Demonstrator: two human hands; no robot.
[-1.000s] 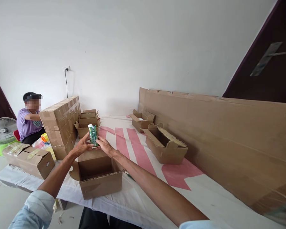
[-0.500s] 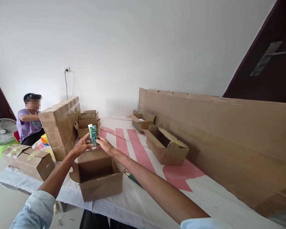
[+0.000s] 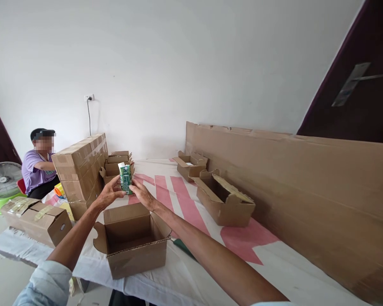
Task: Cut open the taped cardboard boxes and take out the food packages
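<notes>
A green drink carton (image 3: pixel 125 178) with a white top is held upright between my two hands, above the far side of an open cardboard box. My left hand (image 3: pixel 110 193) grips the carton's left side, its fingers closed on it. On the opposite side my right hand (image 3: pixel 142 194) is closed on the carton's lower right edge. Below them the open cardboard box (image 3: pixel 137 259) stands near the table's front edge, flaps up, and the part of its inside that shows holds nothing visible.
Stacked taped cartons (image 3: pixel 79 165) stand at the left, with a closed carton (image 3: pixel 38 219) nearer. More open boxes (image 3: pixel 225 204) lie right of centre, before a tall cardboard sheet (image 3: pixel 290 182). A person (image 3: pixel 40 163) sits beyond the stack beside a fan (image 3: pixel 3 178).
The view has tilted up slightly, so the table and boxes sit lower in the picture. Both hands keep the drink carton in nearly the same place.
</notes>
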